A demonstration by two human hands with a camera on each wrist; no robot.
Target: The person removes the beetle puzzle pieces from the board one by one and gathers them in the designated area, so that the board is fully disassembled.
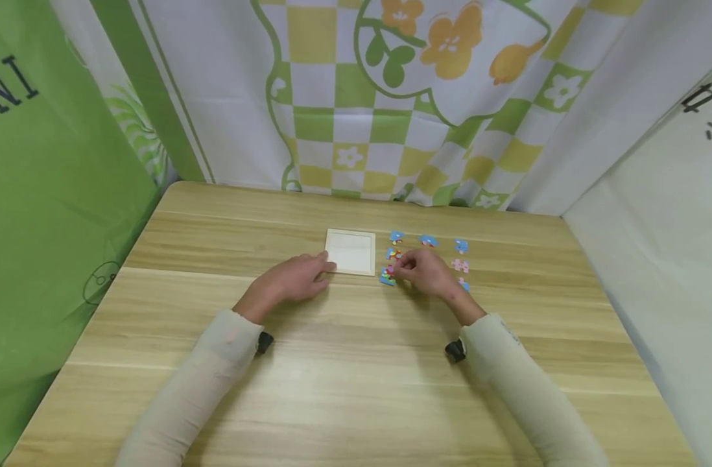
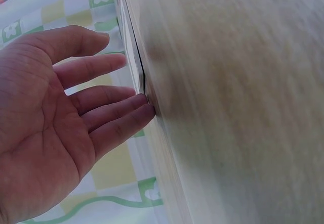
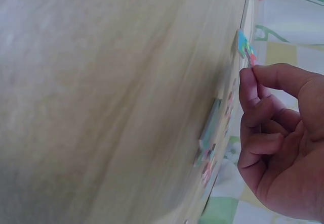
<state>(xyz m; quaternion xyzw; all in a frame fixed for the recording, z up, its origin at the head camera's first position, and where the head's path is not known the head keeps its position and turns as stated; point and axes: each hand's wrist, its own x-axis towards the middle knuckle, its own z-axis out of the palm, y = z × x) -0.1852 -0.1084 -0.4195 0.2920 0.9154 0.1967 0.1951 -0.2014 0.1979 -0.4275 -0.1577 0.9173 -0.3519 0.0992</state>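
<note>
A square, pale wooden puzzle tray (image 1: 364, 232) lies on the table. At its left edge rests my left hand (image 1: 292, 279), its fingers extended and the fingertips touching the tray's side (image 2: 138, 64) in the left wrist view. My right hand (image 1: 428, 272) is to the right of the tray. Between thumb and index finger it pinches a colourful jigsaw piece (image 3: 246, 47), blue with green and red, raised above the tabletop in the right wrist view. Around that hand lie other pieces, among them a blue one (image 1: 428, 240) and a pink one (image 1: 460, 265); the hand partly hides the group.
The wooden table (image 1: 356, 389) extends toward me and to both sides. A checked, flowered curtain (image 1: 367, 123) hangs along its back edge. Green cloth (image 1: 52, 246) stands at the left and white cloth (image 1: 671, 227) at the right.
</note>
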